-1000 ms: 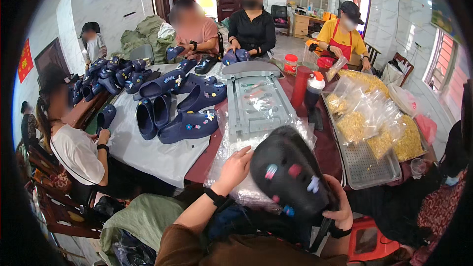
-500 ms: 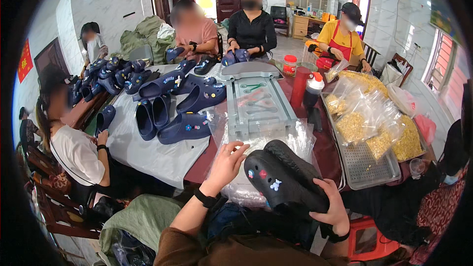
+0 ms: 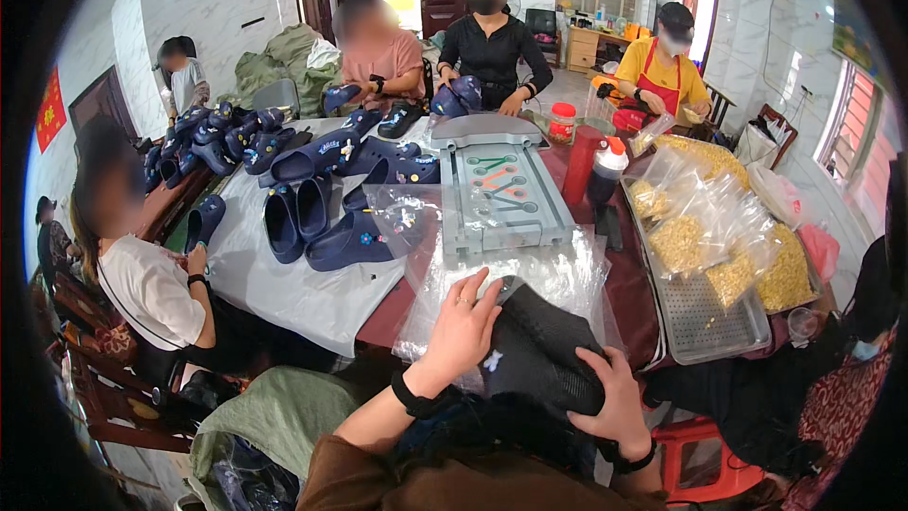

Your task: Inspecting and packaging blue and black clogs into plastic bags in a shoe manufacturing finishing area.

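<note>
A pair of black clogs (image 3: 541, 333) is held low over the near table edge, between my two hands. My right hand (image 3: 617, 399) grips them from the right side. My left hand (image 3: 462, 326) presses against their left side, fingers stretched along the upper and thumb out of sight. A small white charm (image 3: 493, 361) shows beside my left palm. Clear plastic bags (image 3: 435, 298) lie flat on the table just beyond the clogs. Behind the bags stands a grey plastic frame (image 3: 506, 227) with green and orange shapes on its top.
Navy clogs with charms (image 3: 345, 241) cover the left table on a white sheet (image 3: 284, 298). At right, a perforated metal tray (image 3: 705, 326) holds bags of yellow pieces (image 3: 679, 241). A sauce bottle (image 3: 605, 170) and a red cylinder (image 3: 581, 167) stand near it. Several people sit around the table.
The clogs have turned and tipped, hiding most of their charms. My left hand has moved right and down onto them. A clear bag's edge now lifts over the navy clogs.
</note>
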`<act>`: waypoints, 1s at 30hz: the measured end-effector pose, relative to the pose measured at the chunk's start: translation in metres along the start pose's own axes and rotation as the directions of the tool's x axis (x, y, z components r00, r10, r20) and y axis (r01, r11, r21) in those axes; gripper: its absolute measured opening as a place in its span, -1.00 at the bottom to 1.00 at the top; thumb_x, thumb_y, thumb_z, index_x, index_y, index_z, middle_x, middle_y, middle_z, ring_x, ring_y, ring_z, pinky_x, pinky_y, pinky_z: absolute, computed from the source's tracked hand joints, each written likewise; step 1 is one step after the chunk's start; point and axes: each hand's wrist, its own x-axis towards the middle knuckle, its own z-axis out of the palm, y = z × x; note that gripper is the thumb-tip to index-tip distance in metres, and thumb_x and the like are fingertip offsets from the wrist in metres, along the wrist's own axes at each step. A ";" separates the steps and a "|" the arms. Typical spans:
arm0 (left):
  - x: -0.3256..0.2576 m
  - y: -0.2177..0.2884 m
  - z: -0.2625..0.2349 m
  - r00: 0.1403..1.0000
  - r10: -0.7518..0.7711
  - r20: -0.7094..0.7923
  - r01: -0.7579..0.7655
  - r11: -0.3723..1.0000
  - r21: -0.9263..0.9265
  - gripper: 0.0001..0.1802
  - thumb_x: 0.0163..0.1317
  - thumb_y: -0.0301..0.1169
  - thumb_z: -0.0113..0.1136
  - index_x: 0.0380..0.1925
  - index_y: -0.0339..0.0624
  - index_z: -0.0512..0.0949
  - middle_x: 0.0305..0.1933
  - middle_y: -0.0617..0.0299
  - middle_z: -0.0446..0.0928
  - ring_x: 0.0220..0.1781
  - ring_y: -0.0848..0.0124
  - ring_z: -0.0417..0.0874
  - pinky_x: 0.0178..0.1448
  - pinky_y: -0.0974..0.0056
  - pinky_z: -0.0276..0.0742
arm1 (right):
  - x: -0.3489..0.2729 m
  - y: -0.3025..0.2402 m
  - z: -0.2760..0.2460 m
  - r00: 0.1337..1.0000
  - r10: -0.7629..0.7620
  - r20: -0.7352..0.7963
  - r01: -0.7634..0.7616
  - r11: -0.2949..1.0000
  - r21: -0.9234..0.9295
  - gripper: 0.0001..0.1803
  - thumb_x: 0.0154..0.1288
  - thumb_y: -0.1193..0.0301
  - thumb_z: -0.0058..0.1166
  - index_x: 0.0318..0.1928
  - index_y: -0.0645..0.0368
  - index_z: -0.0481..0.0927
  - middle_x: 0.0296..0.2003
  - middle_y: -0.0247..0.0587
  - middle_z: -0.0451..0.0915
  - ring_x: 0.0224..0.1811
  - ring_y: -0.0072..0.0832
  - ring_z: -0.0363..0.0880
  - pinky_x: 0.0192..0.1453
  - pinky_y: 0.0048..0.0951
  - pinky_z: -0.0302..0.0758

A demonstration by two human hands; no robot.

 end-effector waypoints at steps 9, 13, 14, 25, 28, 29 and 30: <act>-0.004 0.020 -0.007 1.000 0.011 -0.014 -0.013 0.995 -0.102 -0.48 0.37 -0.52 0.09 0.34 -0.32 0.41 0.51 -0.20 0.25 0.56 -0.17 0.21 0.55 -0.06 0.21 | 0.013 0.008 0.017 0.984 -0.006 -0.180 0.038 0.984 0.176 0.01 -0.28 0.31 0.49 0.36 -0.02 0.44 0.12 0.11 0.40 0.16 0.09 0.48 0.23 -0.07 0.47; -0.004 0.029 -0.011 0.999 0.041 0.007 -0.040 0.990 -0.132 -0.47 0.37 -0.53 0.07 0.35 -0.33 0.39 0.55 -0.21 0.20 0.61 -0.17 0.13 0.57 -0.07 0.16 | 0.014 -0.006 0.020 0.967 0.029 -0.253 -0.026 1.000 0.014 -0.02 -0.31 0.40 0.45 0.32 0.06 0.46 0.15 0.10 0.40 0.21 0.06 0.45 0.32 -0.13 0.41; -0.004 0.031 -0.010 0.998 0.066 0.018 -0.063 0.991 -0.122 -0.47 0.37 -0.53 0.07 0.36 -0.33 0.39 0.55 -0.21 0.19 0.61 -0.17 0.12 0.58 -0.07 0.16 | 0.015 -0.007 0.021 0.964 0.001 -0.266 -0.026 0.996 -0.090 -0.02 -0.31 0.39 0.44 0.33 0.04 0.46 0.16 0.12 0.40 0.21 0.07 0.45 0.32 -0.12 0.42; -0.011 0.053 -0.003 0.981 0.176 0.086 -0.166 0.979 -0.120 -0.36 0.28 -0.50 0.18 0.40 -0.27 0.37 0.60 -0.15 0.11 0.64 -0.16 0.06 0.60 -0.24 0.01 | 0.023 0.023 0.044 0.950 0.086 -0.301 -0.016 0.973 0.230 -0.01 -0.25 0.40 0.45 0.33 0.20 0.37 0.15 0.05 0.42 0.26 -0.01 0.44 0.35 -0.11 0.39; -0.008 0.058 -0.003 0.980 0.180 0.081 -0.169 0.978 -0.124 -0.35 0.26 -0.50 0.20 0.40 -0.24 0.38 0.62 -0.06 0.11 0.66 -0.11 0.04 0.61 -0.24 -0.01 | 0.025 0.033 0.059 0.964 0.131 -0.233 -0.009 0.888 0.460 -0.04 -0.23 0.39 0.45 0.32 0.22 0.37 0.13 0.03 0.43 0.25 -0.03 0.44 0.37 -0.13 0.37; -0.007 0.059 -0.002 0.978 0.192 0.086 -0.184 0.979 -0.089 -0.35 0.27 -0.49 0.20 0.40 -0.24 0.38 0.62 -0.03 0.12 0.66 -0.09 0.04 0.61 -0.23 -0.02 | 0.025 0.035 0.064 0.970 0.154 -0.186 -0.002 0.776 0.630 -0.05 -0.22 0.38 0.45 0.31 0.22 0.38 0.12 0.03 0.43 0.24 -0.04 0.45 0.38 -0.14 0.37; -0.005 0.061 -0.001 0.976 0.196 0.096 -0.192 0.980 -0.051 -0.35 0.27 -0.48 0.20 0.40 -0.23 0.38 0.62 0.01 0.13 0.66 -0.07 0.04 0.61 -0.23 -0.02 | 0.025 0.036 0.069 0.970 0.155 -0.187 -0.002 0.776 0.631 -0.05 -0.22 0.38 0.45 0.31 0.22 0.38 0.12 0.03 0.43 0.24 -0.04 0.45 0.38 -0.14 0.37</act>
